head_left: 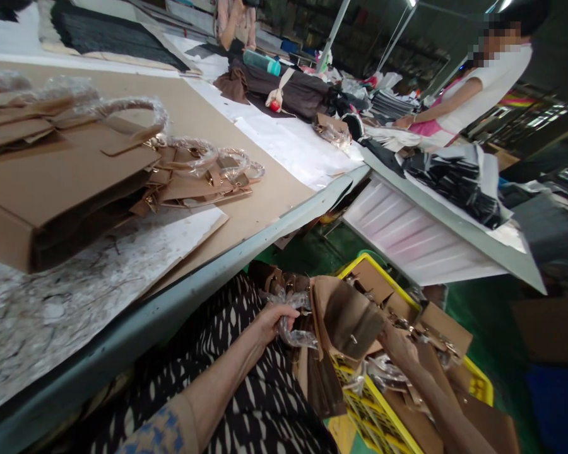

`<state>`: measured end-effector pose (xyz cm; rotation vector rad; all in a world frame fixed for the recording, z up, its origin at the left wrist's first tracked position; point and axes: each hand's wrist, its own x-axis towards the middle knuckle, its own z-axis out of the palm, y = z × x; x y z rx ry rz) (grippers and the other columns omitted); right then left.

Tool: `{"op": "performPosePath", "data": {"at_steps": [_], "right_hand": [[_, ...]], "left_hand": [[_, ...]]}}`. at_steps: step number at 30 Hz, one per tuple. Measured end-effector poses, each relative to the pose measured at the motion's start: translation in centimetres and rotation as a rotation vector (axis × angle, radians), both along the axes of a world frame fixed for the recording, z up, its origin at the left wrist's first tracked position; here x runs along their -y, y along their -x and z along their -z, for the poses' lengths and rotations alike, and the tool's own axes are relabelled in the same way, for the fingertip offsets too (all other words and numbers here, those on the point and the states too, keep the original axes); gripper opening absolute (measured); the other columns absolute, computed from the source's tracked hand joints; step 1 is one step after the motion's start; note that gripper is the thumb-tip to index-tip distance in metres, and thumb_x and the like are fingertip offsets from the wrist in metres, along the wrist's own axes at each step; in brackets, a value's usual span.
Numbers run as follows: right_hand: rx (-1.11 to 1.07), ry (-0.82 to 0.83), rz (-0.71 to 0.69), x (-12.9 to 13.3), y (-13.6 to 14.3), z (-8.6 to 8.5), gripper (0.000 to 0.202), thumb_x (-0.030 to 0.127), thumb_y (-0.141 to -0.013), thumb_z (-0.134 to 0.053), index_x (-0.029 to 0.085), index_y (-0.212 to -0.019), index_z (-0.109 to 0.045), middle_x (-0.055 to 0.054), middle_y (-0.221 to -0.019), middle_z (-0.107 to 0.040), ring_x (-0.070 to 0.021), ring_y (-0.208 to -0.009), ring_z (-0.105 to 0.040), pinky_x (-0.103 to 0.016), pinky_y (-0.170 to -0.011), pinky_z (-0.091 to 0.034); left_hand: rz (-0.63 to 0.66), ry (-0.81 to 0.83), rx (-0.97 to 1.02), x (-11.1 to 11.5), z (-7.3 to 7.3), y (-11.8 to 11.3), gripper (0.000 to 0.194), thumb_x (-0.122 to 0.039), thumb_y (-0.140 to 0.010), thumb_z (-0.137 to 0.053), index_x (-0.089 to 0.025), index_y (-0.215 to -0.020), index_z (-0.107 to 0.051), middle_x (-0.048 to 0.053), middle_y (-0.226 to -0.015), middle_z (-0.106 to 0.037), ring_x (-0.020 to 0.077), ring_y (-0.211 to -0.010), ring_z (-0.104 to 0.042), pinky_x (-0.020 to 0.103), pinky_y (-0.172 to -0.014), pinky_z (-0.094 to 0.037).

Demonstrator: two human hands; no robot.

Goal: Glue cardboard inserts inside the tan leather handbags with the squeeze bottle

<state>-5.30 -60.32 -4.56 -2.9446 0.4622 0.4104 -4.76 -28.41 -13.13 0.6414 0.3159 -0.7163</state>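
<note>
My left hand (275, 320) is closed around the plastic-wrapped handle of a brown handbag, close against my patterned clothing. The handbag (348, 318) hangs between my hands, its flap lifted and its darker inner side showing. My right hand (400, 343) grips the flap's right edge; some of its fingers are hidden behind the flap. Beneath and to the right, a yellow crate (383, 413) holds several more brown handbags with metal fittings and plastic-wrapped handles.
On the table at left, more brown handbags (71, 170) lie stacked beside its metal edge (246, 252). A second table (426, 246) with dark cut pieces stands at right. A person in a white top (497, 82) works there; another person (236, 25) is at the back.
</note>
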Motion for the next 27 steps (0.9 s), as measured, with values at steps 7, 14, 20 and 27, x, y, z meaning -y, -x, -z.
{"op": "performPosePath", "data": {"at_steps": [7,14,20,27], "right_hand": [[0.178,-0.155,-0.333,-6.4,-0.2,-2.4,0.039,0.028,-0.079,-0.048,0.015,-0.115,-0.050,-0.015,-0.125,-0.045,-0.0334,-0.120,-0.034,-0.050,-0.101,-0.022],[0.008,-0.433,-0.476,-18.5,3.1,-0.2,0.027,0.036,-0.080,-0.055,0.019,-0.101,-0.057,-0.006,-0.097,-0.061,-0.0213,-0.092,-0.056,-0.029,-0.081,-0.042],[-0.075,-0.505,-0.276,-20.1,1.4,4.2,0.058,0.037,-0.062,-0.070,0.011,-0.110,-0.051,-0.010,-0.086,-0.063,-0.0308,-0.083,-0.058,-0.039,-0.073,-0.043],[-0.097,-0.878,-0.198,-19.1,0.0,6.9,0.056,0.030,-0.063,-0.071,0.017,-0.114,-0.052,-0.004,-0.095,-0.064,-0.0244,-0.087,-0.059,-0.035,-0.079,-0.046]], "left_hand": [[0.001,-0.071,-0.002,0.1,0.0,-0.3,0.019,-0.022,-0.058,-0.066,-0.010,-0.045,-0.059,0.003,-0.041,-0.054,0.0083,-0.038,-0.044,0.021,-0.041,-0.031],[-0.044,-0.033,-0.013,0.4,-0.2,0.3,0.016,-0.020,-0.055,-0.072,-0.009,-0.055,-0.061,0.003,-0.050,-0.059,0.0116,-0.049,-0.053,0.024,-0.056,-0.044],[-0.098,0.003,-0.037,0.4,0.4,0.3,0.027,-0.032,-0.061,-0.074,-0.011,-0.074,-0.064,0.004,-0.068,-0.065,0.0135,-0.063,-0.058,0.025,-0.067,-0.047],[-0.077,-0.088,0.091,0.7,-0.6,0.3,0.050,-0.051,-0.073,-0.061,-0.010,-0.101,-0.058,0.014,-0.109,-0.060,0.0227,-0.101,-0.056,0.032,-0.092,-0.041]]}}
